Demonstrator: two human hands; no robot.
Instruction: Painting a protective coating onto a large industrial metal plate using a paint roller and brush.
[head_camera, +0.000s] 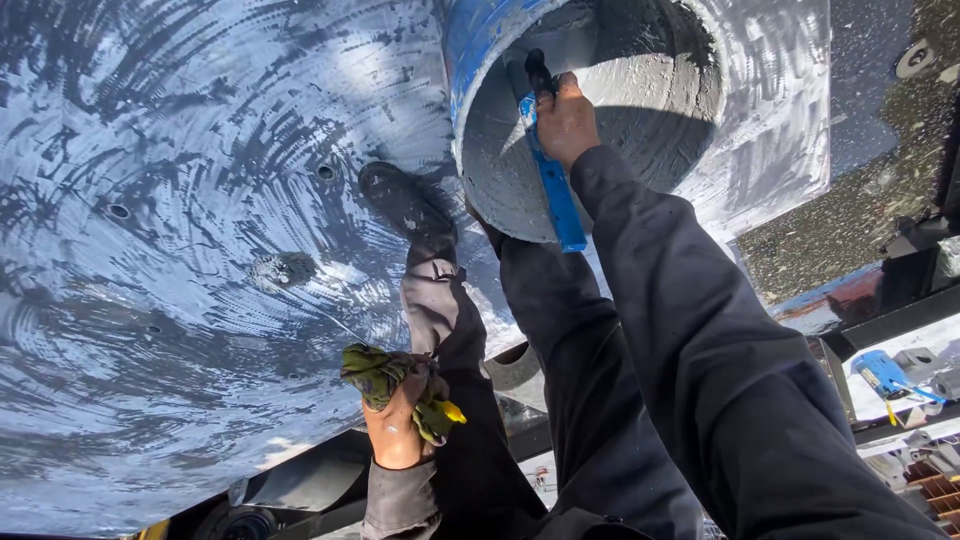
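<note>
Head view: right hand (566, 120) grip closed on blue-handled tool (552, 180), long axis pointing into grey bucket (600, 110) just ahead; left hand (398, 420), well apart, clutches green glove (385, 372).

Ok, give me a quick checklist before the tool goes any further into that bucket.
1. Right hand grips the blue-handled tool: ok.
2. Tool tip inside the bucket: ok, its working end is hidden.
3. Bucket steady on the coated surface: cannot tell, nothing braces it.
4. Left hand free: not ok, it holds a green and yellow glove.
5. Footing: boot flat on the wet-looking coating, slip risk: cannot tell.
</note>
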